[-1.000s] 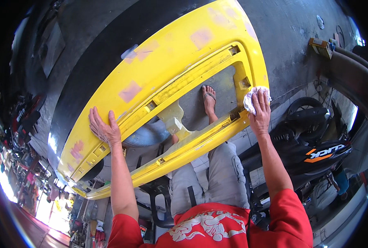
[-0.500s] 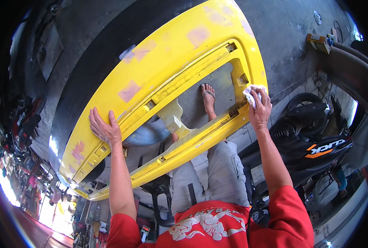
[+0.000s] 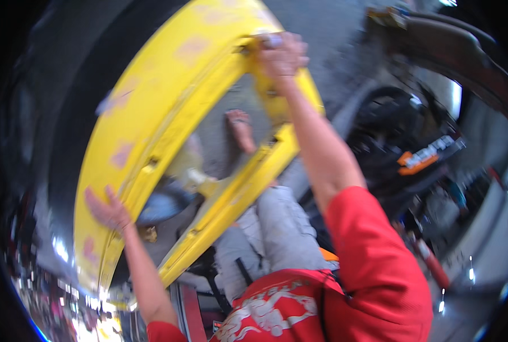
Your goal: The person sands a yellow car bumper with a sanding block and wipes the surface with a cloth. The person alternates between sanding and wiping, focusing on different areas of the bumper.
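Observation:
A large yellow car bumper (image 3: 108,125) with dull pinkish patches slants across in front of me. My left hand (image 3: 107,210) lies on its near-left part, fingers spread and holding nothing. Up at the bumper's far right corner, my right hand (image 3: 281,56) is closed over the edge. A small pale bit of the white cloth (image 3: 271,41) shows at its fingers; motion blur and the hand hide the rest. Between the bumper's two long bars is an open gap, through which my sandalled foot (image 3: 240,126) is seen.
A black motorcycle with orange marks (image 3: 413,162) stands close on the right. Beyond it lies a dark curved panel (image 3: 462,54). A rounded blue-grey object (image 3: 164,202) sits beneath the bumper's gap. A red cylinder (image 3: 434,268) is at the lower right.
My right hand, with the cloth, has moved from the bumper's right end up to its far corner. The view has shifted and turned. My left hand stays on the bumper.

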